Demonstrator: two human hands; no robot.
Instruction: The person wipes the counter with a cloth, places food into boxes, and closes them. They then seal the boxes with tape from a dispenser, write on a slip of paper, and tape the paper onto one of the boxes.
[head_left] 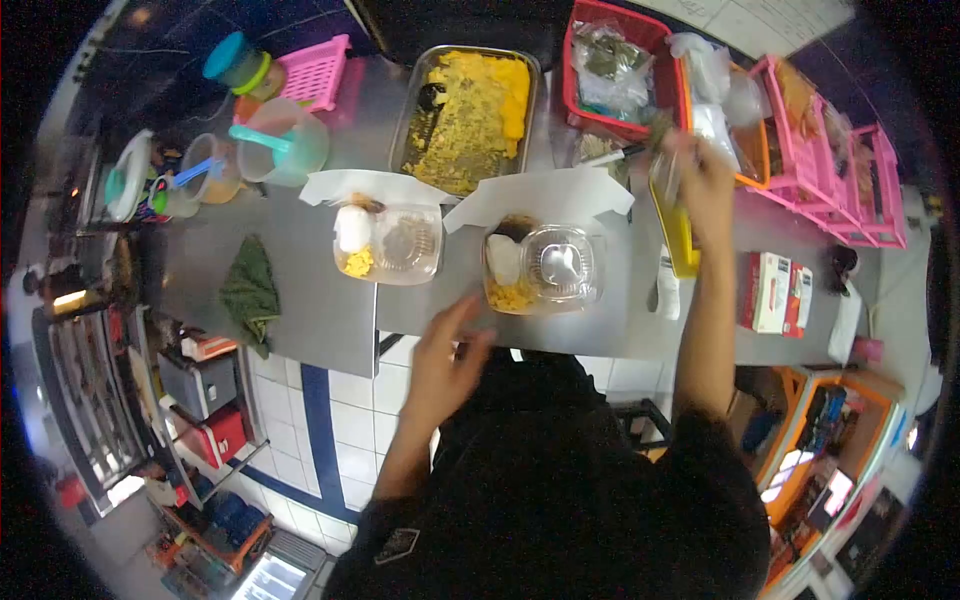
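Right hand [700,180] is up at about 1 o'clock on the steel counter [300,300], fingers pinched around a small clear bag [665,170] just above the yellow bin [680,235]. Left hand [445,350] hangs loose and half-open, holding nothing, with the nearer clear meal box [540,265] just beside it at its 1 o'clock, not touching.

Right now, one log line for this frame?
left hand: open, near meal box | right hand: holding yellow packet | counter: second box
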